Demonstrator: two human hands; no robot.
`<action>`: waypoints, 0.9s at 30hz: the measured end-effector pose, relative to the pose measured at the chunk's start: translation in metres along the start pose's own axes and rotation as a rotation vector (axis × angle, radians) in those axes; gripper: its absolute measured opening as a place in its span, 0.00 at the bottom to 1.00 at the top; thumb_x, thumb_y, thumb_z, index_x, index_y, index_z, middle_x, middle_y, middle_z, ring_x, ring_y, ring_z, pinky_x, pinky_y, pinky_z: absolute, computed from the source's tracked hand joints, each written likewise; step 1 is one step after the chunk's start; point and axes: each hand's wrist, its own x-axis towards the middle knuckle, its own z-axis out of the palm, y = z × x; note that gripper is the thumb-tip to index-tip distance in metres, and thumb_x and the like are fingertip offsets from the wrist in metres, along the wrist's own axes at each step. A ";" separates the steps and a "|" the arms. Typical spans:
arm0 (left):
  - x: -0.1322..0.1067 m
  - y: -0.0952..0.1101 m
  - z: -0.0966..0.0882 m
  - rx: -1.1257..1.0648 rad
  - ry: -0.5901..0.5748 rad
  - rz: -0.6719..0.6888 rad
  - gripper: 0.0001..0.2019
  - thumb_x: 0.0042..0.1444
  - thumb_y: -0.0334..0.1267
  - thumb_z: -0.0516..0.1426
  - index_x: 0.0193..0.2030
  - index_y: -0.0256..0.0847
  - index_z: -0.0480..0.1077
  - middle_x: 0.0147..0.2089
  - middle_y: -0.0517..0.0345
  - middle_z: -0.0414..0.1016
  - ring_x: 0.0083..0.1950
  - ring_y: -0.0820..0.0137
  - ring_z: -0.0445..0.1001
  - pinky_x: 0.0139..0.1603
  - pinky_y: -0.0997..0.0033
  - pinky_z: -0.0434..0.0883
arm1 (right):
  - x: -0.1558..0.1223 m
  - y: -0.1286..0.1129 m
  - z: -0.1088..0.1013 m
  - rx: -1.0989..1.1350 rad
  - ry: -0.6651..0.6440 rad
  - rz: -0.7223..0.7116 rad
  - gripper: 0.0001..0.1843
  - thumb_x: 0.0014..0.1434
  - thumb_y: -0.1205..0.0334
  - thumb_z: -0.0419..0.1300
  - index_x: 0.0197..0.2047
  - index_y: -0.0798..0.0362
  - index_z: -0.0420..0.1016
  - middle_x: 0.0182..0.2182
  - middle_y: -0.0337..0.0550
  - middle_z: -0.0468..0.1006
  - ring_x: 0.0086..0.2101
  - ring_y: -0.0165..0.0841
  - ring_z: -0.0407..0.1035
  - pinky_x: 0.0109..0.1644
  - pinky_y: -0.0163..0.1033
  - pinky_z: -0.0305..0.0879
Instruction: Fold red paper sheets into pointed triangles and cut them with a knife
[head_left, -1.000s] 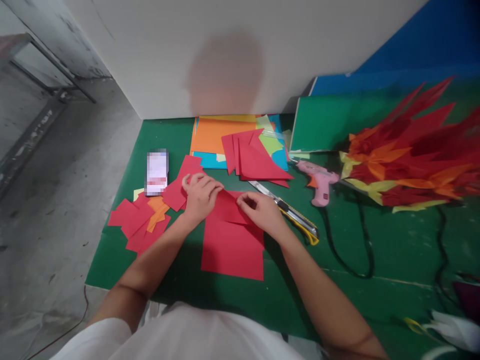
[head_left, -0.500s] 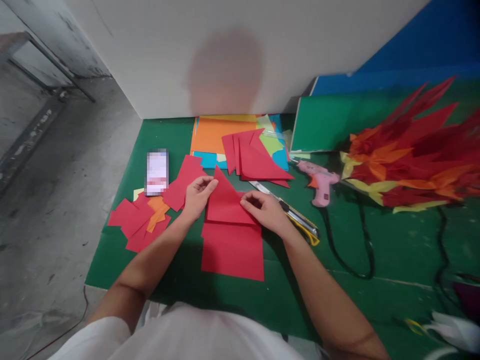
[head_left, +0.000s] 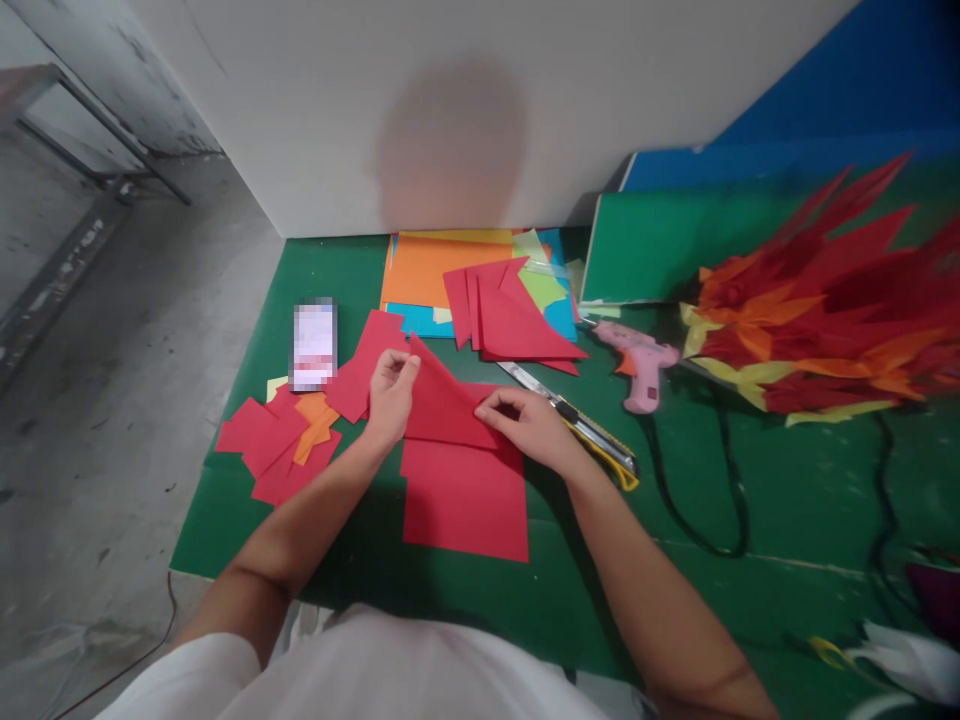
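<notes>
Head | L hand (head_left: 390, 395) + R hand (head_left: 529, 425) pinch red sheet (head_left: 461, 495) | far-right corner hid under R hand

Even, fairly bright light is falling from above and behind, throwing a soft round shadow onto the white wall (head_left: 450, 150) and darkening the green table (head_left: 810, 500) under the arms. The red sheet (head_left: 465, 490) in the middle is showing crisp, while the paper flames (head_left: 825, 300) on the right are smearing and stretching toward the edge. The phone (head_left: 313, 345) is showing only as pixelated blocks.
</notes>
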 end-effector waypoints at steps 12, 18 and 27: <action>0.022 0.009 -0.015 -0.107 0.181 -0.007 0.14 0.51 0.45 0.63 0.29 0.40 0.63 0.28 0.66 0.65 0.28 0.78 0.66 0.33 0.77 0.66 | -0.002 -0.002 -0.013 0.058 -0.132 -0.021 0.14 0.57 0.53 0.57 0.24 0.51 0.67 0.24 0.38 0.72 0.28 0.32 0.66 0.35 0.38 0.61; 0.004 0.012 -0.001 0.057 -0.061 -0.067 0.15 0.47 0.47 0.65 0.27 0.39 0.67 0.25 0.65 0.68 0.26 0.78 0.66 0.28 0.78 0.64 | 0.001 0.003 -0.015 0.271 -0.128 -0.013 0.19 0.56 0.42 0.59 0.37 0.50 0.69 0.34 0.42 0.74 0.33 0.33 0.69 0.38 0.38 0.65; -0.038 0.008 0.016 0.435 -0.413 0.161 0.09 0.52 0.41 0.61 0.27 0.39 0.71 0.24 0.62 0.72 0.22 0.79 0.63 0.24 0.78 0.62 | 0.004 0.000 0.005 0.387 0.164 0.045 0.17 0.50 0.46 0.66 0.36 0.50 0.75 0.31 0.38 0.75 0.29 0.30 0.67 0.35 0.37 0.66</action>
